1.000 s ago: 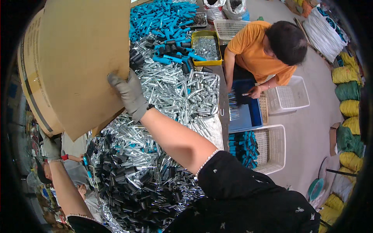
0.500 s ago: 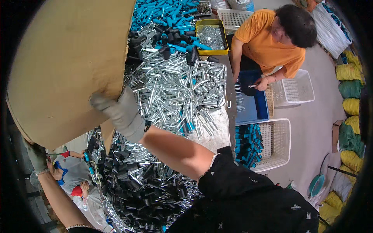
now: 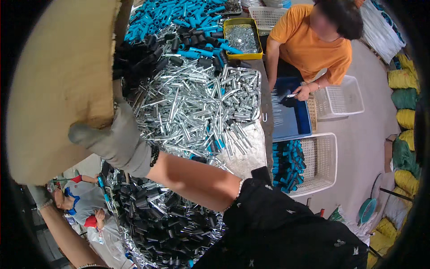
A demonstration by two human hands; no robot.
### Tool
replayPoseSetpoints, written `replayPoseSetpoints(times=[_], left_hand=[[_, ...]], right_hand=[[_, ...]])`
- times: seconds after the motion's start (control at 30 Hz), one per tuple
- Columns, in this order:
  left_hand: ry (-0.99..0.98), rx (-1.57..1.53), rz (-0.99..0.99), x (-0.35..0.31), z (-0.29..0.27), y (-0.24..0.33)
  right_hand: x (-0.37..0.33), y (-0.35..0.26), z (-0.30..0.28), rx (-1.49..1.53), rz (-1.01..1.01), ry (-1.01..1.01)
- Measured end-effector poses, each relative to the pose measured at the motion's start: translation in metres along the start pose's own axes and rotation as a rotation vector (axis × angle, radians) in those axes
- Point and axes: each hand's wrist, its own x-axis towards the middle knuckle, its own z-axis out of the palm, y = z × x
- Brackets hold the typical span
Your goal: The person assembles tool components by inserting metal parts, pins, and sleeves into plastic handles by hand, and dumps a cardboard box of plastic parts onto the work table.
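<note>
A large brown cardboard box (image 3: 58,85) fills the upper left, tilted above the pile on the table. My right hand (image 3: 123,145), in a grey work glove, grips its near edge, thumb on the outer face and fingers behind. At the box's lower left corner is my left hand (image 3: 39,195), also gloved and closed on the cardboard; its fingers are mostly hidden. Below and beyond the box spread loose silver metal tubes (image 3: 179,103), black sleeves (image 3: 156,219) and blue plastic tubes (image 3: 165,18).
A person in orange (image 3: 309,45) works across the table at a blue tray (image 3: 289,130) of thin metal pins. Another person in grey (image 3: 89,206) sits at the lower left. White baskets (image 3: 324,166) and a yellow tray (image 3: 244,56) of small parts stand at the right.
The box has moved left and turned, its face now narrower, and my right hand has gone left with it. More black sleeves and blue tubes show beside the box.
</note>
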Motion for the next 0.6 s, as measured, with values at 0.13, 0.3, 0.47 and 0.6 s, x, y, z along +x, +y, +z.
replayPoseSetpoints(times=[0.13,0.3,0.47,0.6], left_hand=[[-0.099,-0.085,-0.033,0.003,-0.074,0.017],[-0.133,-0.196,-0.065,-0.016,-0.108,0.047],[-0.208,-0.338,-0.140,-0.054,-0.106,0.060],[-0.208,-0.458,-0.165,-0.126,-0.063,0.079]], right_hand=[[-0.005,-0.027,0.007,-0.076,-0.024,-0.059],[-0.005,-0.024,0.023,0.267,0.093,-0.061],[0.000,-0.023,0.027,0.216,0.077,-0.130],[-0.007,-0.028,0.050,0.151,0.055,-0.185]])
